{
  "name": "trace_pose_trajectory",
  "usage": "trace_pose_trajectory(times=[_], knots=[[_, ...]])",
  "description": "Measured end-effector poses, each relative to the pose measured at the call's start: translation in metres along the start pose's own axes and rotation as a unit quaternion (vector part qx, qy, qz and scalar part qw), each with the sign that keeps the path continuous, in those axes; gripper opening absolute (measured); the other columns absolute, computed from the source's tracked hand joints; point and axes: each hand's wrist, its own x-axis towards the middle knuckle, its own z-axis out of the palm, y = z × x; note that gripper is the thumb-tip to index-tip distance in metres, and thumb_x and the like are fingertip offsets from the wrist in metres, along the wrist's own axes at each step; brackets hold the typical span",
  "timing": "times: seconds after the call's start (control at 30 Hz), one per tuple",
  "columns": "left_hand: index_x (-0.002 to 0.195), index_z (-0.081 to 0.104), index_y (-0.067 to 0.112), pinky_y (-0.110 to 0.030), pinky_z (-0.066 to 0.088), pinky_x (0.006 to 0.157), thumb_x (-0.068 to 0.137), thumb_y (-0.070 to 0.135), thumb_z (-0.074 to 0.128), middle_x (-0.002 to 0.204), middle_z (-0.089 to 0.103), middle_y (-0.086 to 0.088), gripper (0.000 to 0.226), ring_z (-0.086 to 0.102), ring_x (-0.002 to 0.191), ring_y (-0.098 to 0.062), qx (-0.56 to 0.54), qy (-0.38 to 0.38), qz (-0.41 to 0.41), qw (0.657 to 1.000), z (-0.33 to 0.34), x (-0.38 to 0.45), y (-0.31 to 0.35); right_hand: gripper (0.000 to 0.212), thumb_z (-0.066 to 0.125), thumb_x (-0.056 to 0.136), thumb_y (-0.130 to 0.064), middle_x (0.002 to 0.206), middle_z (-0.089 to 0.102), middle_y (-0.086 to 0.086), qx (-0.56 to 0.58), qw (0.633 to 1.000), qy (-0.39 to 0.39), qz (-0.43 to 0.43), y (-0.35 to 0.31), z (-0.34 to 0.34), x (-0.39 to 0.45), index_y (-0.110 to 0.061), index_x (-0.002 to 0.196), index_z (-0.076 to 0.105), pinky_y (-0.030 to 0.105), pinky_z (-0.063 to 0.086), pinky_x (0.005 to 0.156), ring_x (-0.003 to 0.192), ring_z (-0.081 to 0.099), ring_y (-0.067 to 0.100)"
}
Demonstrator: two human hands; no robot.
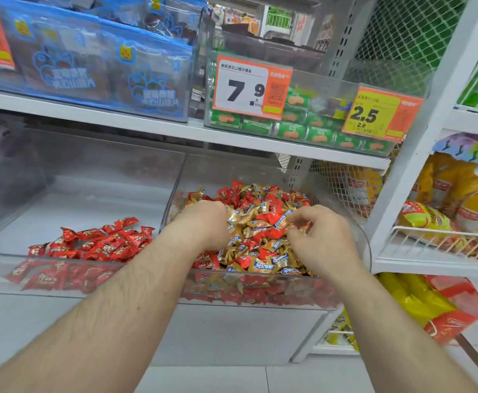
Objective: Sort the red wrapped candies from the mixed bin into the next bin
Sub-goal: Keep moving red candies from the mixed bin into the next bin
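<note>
Shop shelf is holding two bins. Both hands, left hand [203, 219] and right hand [314, 231], are digging with curled fingers in the mixed bin [260, 285]; I cannot tell what they are holding. Pick only red candies [271, 217], leaving gold candies [256, 224], dropping reds in the next bin [62, 268].

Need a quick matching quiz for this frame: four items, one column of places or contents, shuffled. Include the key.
Items:
1. left bin
2. right bin
3. 7.9 price tag
4. 2.5 price tag

Matches:
A. mixed red and gold candies
B. only red candies
C. yellow and orange, upper shelf, far right
D. white and orange, upper shelf, left of the other tag

Pairs: 1-B, 2-A, 3-D, 4-C
</note>
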Motion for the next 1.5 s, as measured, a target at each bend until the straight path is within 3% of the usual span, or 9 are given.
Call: trace_pose_trajectory(times=[0.2, 0.33, 0.57, 0.77, 0.87, 0.93, 1.1, 1.3, 1.5], knots=[[0.083, 0.058, 0.01, -0.03, 0.048, 0.063, 0.087, 0.039, 0.068, 0.065, 0.052, 0.001, 0.032, 0.049, 0.053, -0.015, 0.045, -0.161, -0.017, 0.986, -0.008, -0.019, 0.005, 0.039, 0.062, 0.086, -0.052, 0.117, 0.06, -0.007, -0.168, 0.981, -0.091, -0.018, -0.016, 0.023, 0.007, -0.034, 0.12, 0.063, 0.042, 0.032, 0.102, 0.118, 0.049, 0.021], [0.105, 0.064, 0.0, -0.027, 0.042, 0.053, 0.089, 0.018, 0.065, 0.068, 0.048, -0.002, 0.024, 0.041, 0.052, -0.016, 0.059, -0.161, -0.003, 0.985, -0.003, -0.02, 0.008, 0.022, 0.062, 0.09, -0.043, 0.107, 0.067, -0.01, -0.14, 0.987, -0.081, 0.006, -0.017, 0.028, 0.007, -0.034, 0.109, 0.068, 0.042, 0.028, 0.105, 0.117, 0.05, 0.021], [0.103, 0.061, 0.009, -0.026, 0.043, 0.062, 0.09, -0.001, 0.045, 0.095, 0.054, -0.004, 0.023, 0.05, 0.079, -0.022, -0.013, -0.08, 0.012, 0.997, -0.009, -0.021, -0.006, 0.009, 0.059, 0.093, -0.023, 0.077, 0.063, -0.007, 0.142, 0.986, 0.032, 0.08, -0.003, 0.007, 0.007, -0.026, 0.084, 0.06, 0.028, 0.043, 0.061, 0.072, 0.06, 0.019], [0.091, 0.068, 0.021, -0.031, 0.053, 0.074, 0.093, 0.036, 0.058, 0.095, 0.067, 0.006, 0.018, 0.064, 0.09, -0.015, -0.157, -0.087, 0.055, 0.982, -0.003, -0.019, 0.005, 0.026, 0.045, 0.091, -0.008, 0.074, 0.061, -0.003, 0.142, 0.984, -0.083, 0.068, -0.01, -0.003, 0.005, -0.028, 0.083, 0.06, 0.024, 0.036, 0.046, 0.052, 0.048, 0.015], [0.095, 0.071, 0.028, -0.031, 0.051, 0.081, 0.081, 0.053, 0.071, 0.097, 0.064, 0.014, 0.029, 0.06, 0.09, -0.008, -0.149, -0.151, 0.073, 0.975, 0.004, -0.015, 0.01, 0.022, 0.056, 0.083, -0.011, 0.075, 0.062, -0.011, 0.038, 0.984, -0.174, 0.023, -0.018, 0.0, 0.002, -0.03, 0.08, 0.068, 0.025, 0.043, 0.056, 0.06, 0.055, 0.014], [0.095, 0.072, 0.028, -0.034, 0.051, 0.089, 0.079, 0.05, 0.075, 0.101, 0.064, 0.015, 0.027, 0.06, 0.096, -0.01, -0.127, -0.163, 0.078, 0.975, 0.007, -0.012, 0.011, 0.016, 0.063, 0.081, -0.022, 0.093, 0.067, -0.016, -0.068, 0.976, -0.209, 0.001, -0.017, 0.007, 0.003, -0.037, 0.081, 0.068, 0.028, 0.048, 0.079, 0.083, 0.059, 0.011], [0.094, 0.068, 0.022, -0.026, 0.046, 0.067, 0.08, 0.035, 0.079, 0.102, 0.066, 0.007, 0.022, 0.059, 0.085, -0.012, -0.103, -0.114, 0.052, 0.987, 0.007, -0.009, 0.009, 0.046, 0.065, 0.082, -0.036, 0.131, 0.056, -0.014, -0.228, 0.937, -0.263, -0.014, -0.014, 0.014, 0.007, -0.05, 0.126, 0.057, 0.044, 0.025, 0.105, 0.127, 0.044, 0.018], [0.074, 0.062, 0.02, -0.025, 0.048, 0.06, 0.085, 0.015, 0.062, 0.08, 0.066, 0.004, 0.012, 0.057, 0.068, -0.011, -0.139, -0.067, 0.027, 0.988, 0.001, -0.011, -0.002, 0.019, 0.061, 0.09, -0.051, 0.121, 0.061, -0.01, -0.202, 0.964, -0.169, 0.022, -0.003, 0.022, 0.009, -0.046, 0.107, 0.068, 0.044, 0.026, 0.101, 0.122, 0.044, 0.022], [0.083, 0.057, 0.002, -0.037, 0.045, 0.061, 0.095, 0.004, 0.036, 0.086, 0.061, -0.017, 0.025, 0.057, 0.072, -0.03, -0.128, 0.008, 0.003, 0.992, -0.007, -0.02, -0.001, 0.021, 0.054, 0.093, -0.033, 0.093, 0.067, -0.001, 0.045, 0.997, -0.047, 0.052, 0.005, 0.017, 0.013, -0.033, 0.075, 0.063, 0.035, 0.045, 0.081, 0.095, 0.058, 0.024]])
